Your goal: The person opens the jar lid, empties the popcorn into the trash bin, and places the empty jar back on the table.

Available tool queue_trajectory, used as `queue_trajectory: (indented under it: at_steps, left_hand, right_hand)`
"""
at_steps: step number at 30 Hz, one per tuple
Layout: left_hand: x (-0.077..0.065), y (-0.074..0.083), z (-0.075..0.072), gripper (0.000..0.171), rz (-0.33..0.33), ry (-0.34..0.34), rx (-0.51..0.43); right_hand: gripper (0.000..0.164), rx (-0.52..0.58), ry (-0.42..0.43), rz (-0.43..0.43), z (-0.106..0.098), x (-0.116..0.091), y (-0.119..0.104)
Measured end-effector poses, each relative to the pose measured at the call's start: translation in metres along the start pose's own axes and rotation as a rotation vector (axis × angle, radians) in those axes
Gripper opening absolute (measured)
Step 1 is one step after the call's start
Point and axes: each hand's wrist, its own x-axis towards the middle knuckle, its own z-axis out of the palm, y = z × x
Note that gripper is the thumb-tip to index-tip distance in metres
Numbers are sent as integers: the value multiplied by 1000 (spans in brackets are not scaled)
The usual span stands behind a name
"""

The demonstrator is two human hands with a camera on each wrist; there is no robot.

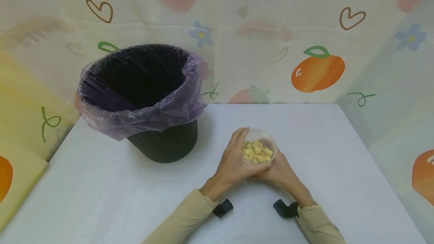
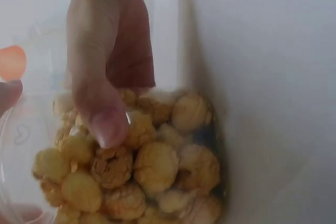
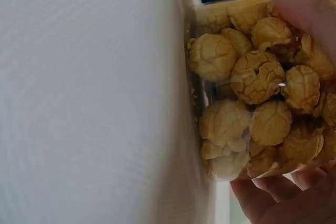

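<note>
Head view: I record the left grip (image 1: pixel 234 161) and right grip (image 1: pixel 280 168) curled round a clear tub (image 1: pixel 254 134) of popcorn (image 1: pixel 256 152), over the counter (image 1: pixel 322 134), right of the lined bin (image 1: pixel 171 144). Left wrist: I note a thumb (image 2: pixel 105 119) against it. Right wrist: fingers (image 3: pixel 257 198) at its wall.

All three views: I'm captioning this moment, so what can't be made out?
Black ribbed round bin: inside floor hidden by shadow and its purple plastic liner, head view.
Beige sleeves: cut off by the bottom edge, head view.
Right hand: some fingers hidden by the left hand and clear round plastic tub, head view.
Tub: cut off by the right edge, right wrist view.
</note>
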Motion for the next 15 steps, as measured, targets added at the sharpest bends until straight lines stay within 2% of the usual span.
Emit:
queue_trajectory:
  at_steps: [2,5,10,15]
  left_hand:
    - [1,1,-4,108,-4,-37,18]
    - [4,-1,-14,110,-2,-131,28]
    - [8,-10,-28,110,3,-281,-24]
    - [10,-16,-33,110,29,-348,-52]
  right_hand:
    - [104,18,-10,-2,0,0,0]
    - [104,63,-39,-30,-1,0,2]
    - [105,97,-96,-84,-2,0,6]
    - [103,130,-152,-103,-3,0,6]
